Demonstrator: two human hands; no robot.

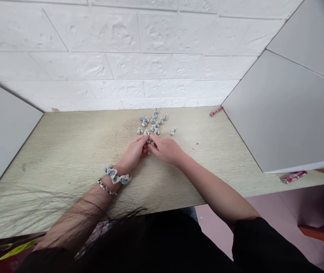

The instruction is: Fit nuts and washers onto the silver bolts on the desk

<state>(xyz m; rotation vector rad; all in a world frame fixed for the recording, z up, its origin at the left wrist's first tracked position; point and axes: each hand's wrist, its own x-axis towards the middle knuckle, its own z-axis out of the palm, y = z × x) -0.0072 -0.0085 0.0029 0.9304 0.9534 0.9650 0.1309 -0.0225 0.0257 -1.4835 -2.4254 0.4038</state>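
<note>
- Pinching a small silver metal piece point(150, 142) between the fingertips of the left hand point(133, 152) and right hand point(167, 148), just on the near side of the bolt cluster; fingers hide much of it, so its exact form cannot be told.
- Both grips look closed on that piece, left fingers meeting it from one side, right thumb and forefinger from the other.
- The cluster, over a dozen short silver metal bolts point(156, 124) with wide round bases, stands loosely grouped, most with shanks upward; these look already put together, a judgement from their like shapes.
- At the cluster's far left, one silver piece point(142, 118) seems to lie on its side.
- Right of the cluster, two small silver parts point(172, 132) sit close together; these and the held piece look like what is left to deal with, though loose parts may be hidden by the hands.
- Around and under the cluster runs a pale, wood-grained tabletop point(79, 132), with reddish-brown specks to the cluster's left.
- Behind the cluster rises a white brick-patterned wall point(122, 34); smooth grey-white panels point(301, 106) flank it left and right.
- Well right of the cluster, a red-and-silver cylinder point(216, 111) lies by the panel; another point(294, 177) lies farther right and nearer the person.
- Below the table, nearer the person than the cluster, shows pinkish tiled floor point(216, 227).
</note>
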